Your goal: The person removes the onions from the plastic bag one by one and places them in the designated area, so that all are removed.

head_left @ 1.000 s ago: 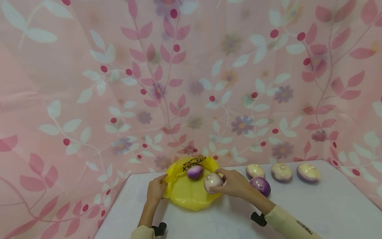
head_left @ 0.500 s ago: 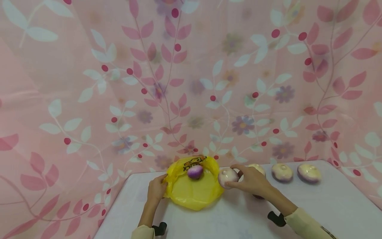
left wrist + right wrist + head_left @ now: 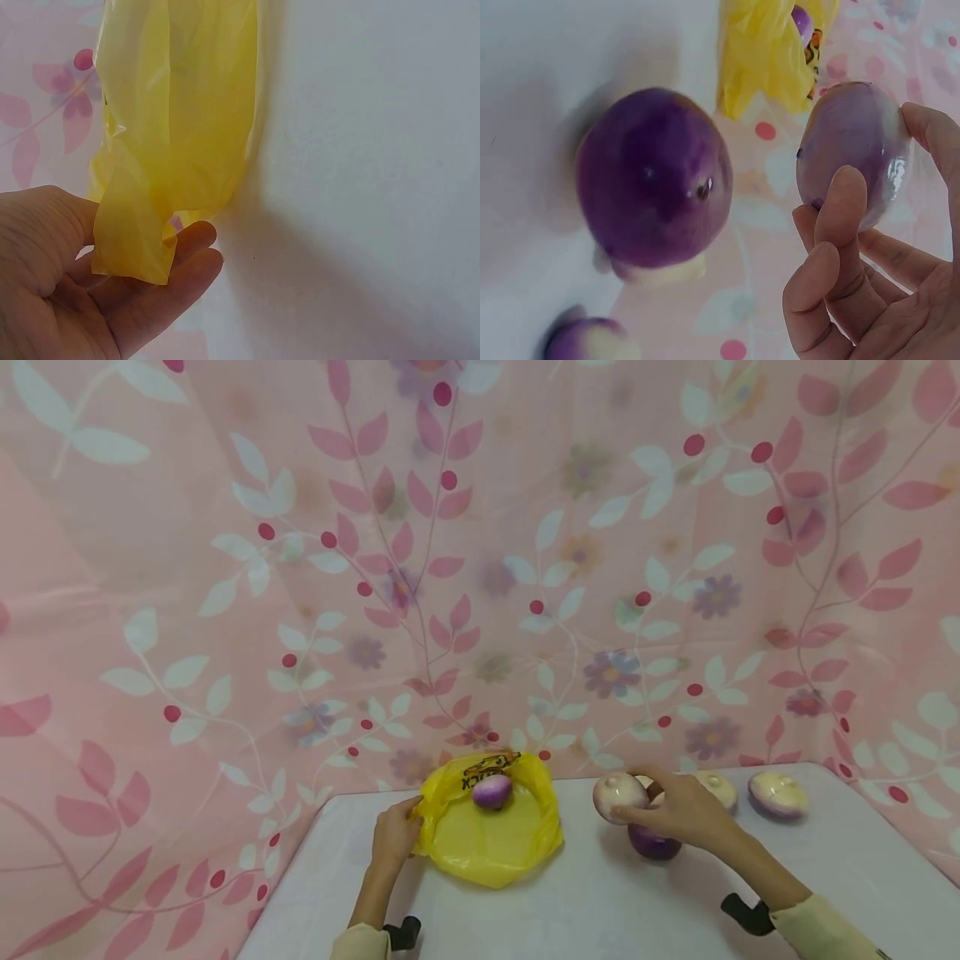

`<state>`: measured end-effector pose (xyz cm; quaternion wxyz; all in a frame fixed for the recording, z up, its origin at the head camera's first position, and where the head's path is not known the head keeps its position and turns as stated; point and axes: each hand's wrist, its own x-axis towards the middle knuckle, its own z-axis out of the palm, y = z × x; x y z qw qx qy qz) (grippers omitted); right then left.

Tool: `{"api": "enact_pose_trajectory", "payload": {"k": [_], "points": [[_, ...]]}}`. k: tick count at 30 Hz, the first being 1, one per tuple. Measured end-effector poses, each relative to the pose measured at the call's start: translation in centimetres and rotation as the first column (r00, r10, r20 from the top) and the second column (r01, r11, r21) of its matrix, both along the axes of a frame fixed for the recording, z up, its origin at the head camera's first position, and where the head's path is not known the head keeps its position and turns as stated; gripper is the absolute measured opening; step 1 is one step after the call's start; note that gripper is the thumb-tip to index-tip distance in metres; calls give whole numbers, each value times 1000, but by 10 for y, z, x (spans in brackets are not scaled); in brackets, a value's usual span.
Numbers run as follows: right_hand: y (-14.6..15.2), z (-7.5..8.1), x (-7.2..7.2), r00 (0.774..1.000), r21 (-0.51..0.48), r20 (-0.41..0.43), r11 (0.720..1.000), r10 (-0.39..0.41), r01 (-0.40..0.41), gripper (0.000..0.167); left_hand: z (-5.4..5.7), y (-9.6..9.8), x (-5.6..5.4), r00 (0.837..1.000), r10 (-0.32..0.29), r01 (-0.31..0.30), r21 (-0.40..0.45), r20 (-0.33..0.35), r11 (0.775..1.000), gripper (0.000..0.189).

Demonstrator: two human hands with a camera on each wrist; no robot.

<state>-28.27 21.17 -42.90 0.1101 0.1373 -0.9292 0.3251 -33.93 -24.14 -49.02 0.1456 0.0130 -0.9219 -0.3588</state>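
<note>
My left hand (image 3: 395,837) pinches the left rim of a yellow plastic bag (image 3: 487,870), whose mouth is spread wide. In the left wrist view, a flap of the yellow film (image 3: 139,232) sits between thumb and fingers. Inside the bag lies a small purple turnip (image 3: 492,792). My right hand (image 3: 686,810) holds a glossy pale turnip (image 3: 618,798) by thumb and fingertips, to the right of the bag. A dark purple turnip (image 3: 654,845) lies just below that hand, large in the right wrist view.
Farther right on the white table (image 3: 570,910) lie a cream-topped turnip (image 3: 718,789), partly behind the right hand, and another turnip (image 3: 777,795). One more is mostly hidden by the hand. A pink floral cloth (image 3: 480,568) hangs behind the table.
My right hand has carried the pale turnip rightward, from over the bag's right rim to above the dark purple turnip. The left hand and bag stay put.
</note>
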Motion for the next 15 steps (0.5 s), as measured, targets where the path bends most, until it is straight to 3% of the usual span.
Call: {"api": "enact_pose_trajectory", "payload": {"k": [7, 15], "points": [[25, 2, 9, 1000, -16, -20, 1000, 3, -3, 67, 1, 0, 0, 1000, -2, 1, -15, -29, 1000, 37], [49, -1, 19, 995, -47, 101, 999, -18, 23, 77, 1, 0, 0, 1000, -4, 4, -4, -10, 1000, 37]]}}
